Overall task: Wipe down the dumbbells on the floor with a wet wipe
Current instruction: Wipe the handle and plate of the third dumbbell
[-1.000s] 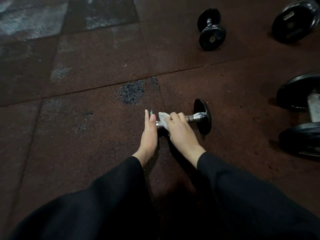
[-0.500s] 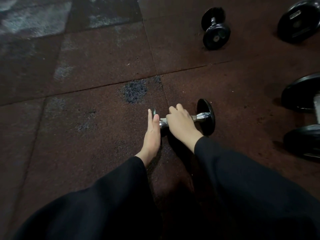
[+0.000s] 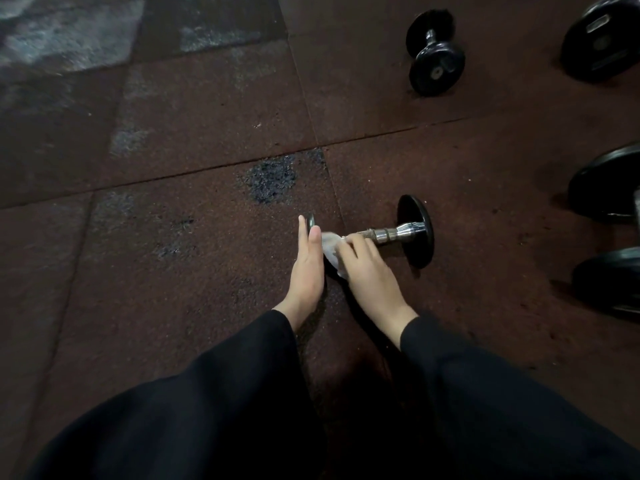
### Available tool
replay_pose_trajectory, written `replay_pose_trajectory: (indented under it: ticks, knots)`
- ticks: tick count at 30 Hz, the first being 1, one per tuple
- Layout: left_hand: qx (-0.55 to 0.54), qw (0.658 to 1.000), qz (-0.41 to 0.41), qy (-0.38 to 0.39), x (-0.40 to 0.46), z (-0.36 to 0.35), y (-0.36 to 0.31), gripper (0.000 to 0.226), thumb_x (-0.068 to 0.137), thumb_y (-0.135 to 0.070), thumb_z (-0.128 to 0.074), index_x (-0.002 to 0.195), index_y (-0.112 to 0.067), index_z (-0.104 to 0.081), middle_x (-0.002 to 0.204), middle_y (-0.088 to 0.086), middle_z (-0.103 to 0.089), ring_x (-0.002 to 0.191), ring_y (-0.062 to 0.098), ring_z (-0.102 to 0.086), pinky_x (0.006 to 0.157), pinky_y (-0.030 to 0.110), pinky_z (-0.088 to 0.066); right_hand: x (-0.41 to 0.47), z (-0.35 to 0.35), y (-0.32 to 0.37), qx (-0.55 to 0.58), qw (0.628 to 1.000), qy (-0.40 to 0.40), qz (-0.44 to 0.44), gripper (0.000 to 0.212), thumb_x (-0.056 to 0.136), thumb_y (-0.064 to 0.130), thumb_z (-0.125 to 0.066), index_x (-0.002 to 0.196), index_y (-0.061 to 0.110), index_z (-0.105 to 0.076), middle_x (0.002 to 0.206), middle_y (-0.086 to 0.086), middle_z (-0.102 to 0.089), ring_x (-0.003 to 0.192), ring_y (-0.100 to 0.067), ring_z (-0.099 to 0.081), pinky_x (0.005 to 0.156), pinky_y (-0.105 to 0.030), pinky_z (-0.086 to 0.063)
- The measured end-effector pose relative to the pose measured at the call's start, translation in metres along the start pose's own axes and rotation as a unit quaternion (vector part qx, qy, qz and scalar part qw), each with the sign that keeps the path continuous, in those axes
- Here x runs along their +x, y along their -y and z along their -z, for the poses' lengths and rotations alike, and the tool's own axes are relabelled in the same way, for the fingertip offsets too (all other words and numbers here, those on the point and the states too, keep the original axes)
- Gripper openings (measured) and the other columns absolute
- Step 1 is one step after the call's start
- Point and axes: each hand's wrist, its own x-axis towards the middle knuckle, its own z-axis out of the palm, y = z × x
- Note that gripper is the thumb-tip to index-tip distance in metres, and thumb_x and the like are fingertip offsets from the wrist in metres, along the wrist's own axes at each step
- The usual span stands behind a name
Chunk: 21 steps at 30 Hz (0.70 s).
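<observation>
The small dumbbell (image 3: 398, 233) lay on the rubber floor (image 3: 173, 271), its chrome bar running rightward from the fingers. It looked stiff, heavy for its size and apt to roll, so bracing an end plate seemed wise. The left hand (image 3: 306, 268) stood flat and unclenched against the near plate. The right hand (image 3: 367, 271) had its fingers (image 3: 353, 242) closed on the wet wipe (image 3: 330, 249), soft and limp, at the bar's left end. Another dumbbell (image 3: 434, 51) sat well beyond the fingers, larger weights (image 3: 606, 216) far to their right; nothing blocked the bar.
</observation>
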Motion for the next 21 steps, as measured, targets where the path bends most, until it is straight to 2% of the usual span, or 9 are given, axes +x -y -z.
replay_pose_trajectory:
  ticks: [2, 4, 5, 8, 11, 14, 17, 19, 21]
  knots:
    - [0.016, 1.0, 0.003, 0.007, -0.001, 0.001, -0.001, 0.053, 0.097, -0.046, -0.019, 0.146, -0.035, -0.003, 0.154, -0.002, -0.02, 0.14, 0.018, -0.021, 0.111, 0.029, -0.014, -0.008, -0.004, -0.012, 0.005, 1.0, -0.014, 0.006, 0.006, 0.078, 0.004, -0.062, 0.084, 0.004, -0.06, 0.086, -0.011, -0.056, 0.078, -0.026, -0.057, 0.052, -0.035, -0.054]
    - [0.023, 1.0, 0.002, 0.006, -0.001, 0.001, -0.001, 0.053, 0.097, -0.047, -0.018, 0.146, -0.035, -0.003, 0.154, -0.002, -0.02, 0.14, 0.018, -0.021, 0.11, 0.029, -0.015, -0.009, -0.002, -0.015, 0.01, 1.0, -0.014, -0.005, 0.012, 0.075, 0.0, -0.067, 0.081, 0.005, -0.059, 0.083, -0.01, -0.056, 0.076, -0.026, -0.057, 0.051, -0.035, -0.053]
    - [0.021, 1.0, 0.002, 0.004, 0.0, 0.001, -0.002, 0.052, 0.097, -0.046, -0.018, 0.146, -0.035, -0.004, 0.154, -0.001, -0.022, 0.14, 0.019, -0.023, 0.108, 0.028, -0.017, -0.006, -0.001, -0.014, 0.011, 1.0, -0.016, 0.002, 0.014, 0.073, -0.001, -0.069, 0.079, 0.006, -0.059, 0.081, -0.009, -0.056, 0.074, -0.025, -0.057, 0.051, -0.034, -0.053]
    - [0.013, 1.0, 0.006, 0.001, 0.0, 0.0, -0.002, 0.053, 0.097, -0.047, -0.019, 0.146, -0.036, -0.005, 0.152, 0.001, -0.026, 0.137, 0.019, -0.029, 0.099, 0.023, -0.02, -0.002, -0.001, -0.002, 0.007, 0.998, -0.019, 0.055, 0.003, 0.074, 0.006, -0.063, 0.074, 0.007, -0.061, 0.075, -0.006, -0.057, 0.071, -0.022, -0.058, 0.05, -0.029, -0.051]
    - [0.02, 1.0, 0.007, 0.003, -0.001, 0.0, -0.002, 0.053, 0.096, -0.048, -0.019, 0.146, -0.037, -0.004, 0.153, 0.002, -0.024, 0.138, 0.02, -0.027, 0.103, 0.026, -0.02, -0.004, -0.001, -0.01, -0.007, 0.998, -0.03, 0.06, 0.008, 0.077, 0.012, -0.056, 0.075, 0.011, -0.063, 0.076, -0.003, -0.058, 0.074, -0.019, -0.056, 0.057, -0.026, -0.049]
    - [0.029, 1.0, 0.005, 0.007, -0.001, 0.001, -0.003, 0.053, 0.096, -0.048, -0.017, 0.146, -0.036, -0.002, 0.154, 0.0, -0.019, 0.141, 0.021, -0.021, 0.111, 0.032, -0.015, -0.01, 0.007, -0.029, 0.028, 0.996, -0.08, 0.01, 0.014, 0.077, 0.013, -0.048, 0.078, 0.013, -0.063, 0.079, -0.001, -0.056, 0.08, -0.015, -0.047, 0.07, -0.023, -0.042]
    - [0.017, 1.0, 0.007, 0.008, -0.001, 0.001, -0.003, 0.054, 0.096, -0.05, -0.018, 0.146, -0.037, -0.002, 0.155, -0.001, -0.017, 0.141, 0.02, -0.019, 0.112, 0.034, -0.014, -0.003, 0.018, -0.037, 0.035, 0.991, -0.114, -0.056, 0.024, 0.079, 0.012, -0.041, 0.078, 0.005, -0.064, 0.081, -0.007, -0.059, 0.079, -0.021, -0.052, 0.076, -0.024, -0.037]
    - [0.015, 1.0, 0.009, 0.002, 0.0, 0.0, -0.002, 0.054, 0.095, -0.051, -0.018, 0.146, -0.038, -0.003, 0.155, -0.001, -0.018, 0.141, 0.021, -0.019, 0.112, 0.034, -0.014, 0.009, 0.02, -0.034, 0.015, 0.991, -0.092, -0.091, 0.022, 0.082, 0.008, -0.044, 0.079, 0.002, -0.065, 0.084, -0.01, -0.06, 0.079, -0.027, -0.054, 0.075, -0.028, -0.041]
    - [0.032, 0.999, 0.006, -0.004, 0.0, -0.001, -0.001, 0.054, 0.096, -0.05, -0.017, 0.146, -0.037, -0.003, 0.154, 0.0, -0.02, 0.14, 0.022, -0.021, 0.111, 0.034, -0.015, 0.023, 0.02, -0.026, 0.005, 0.992, -0.049, -0.115, 0.013, 0.081, -0.002, -0.053, 0.082, 0.0, -0.066, 0.089, -0.012, -0.06, 0.085, -0.03, -0.053, 0.077, -0.039, -0.047]
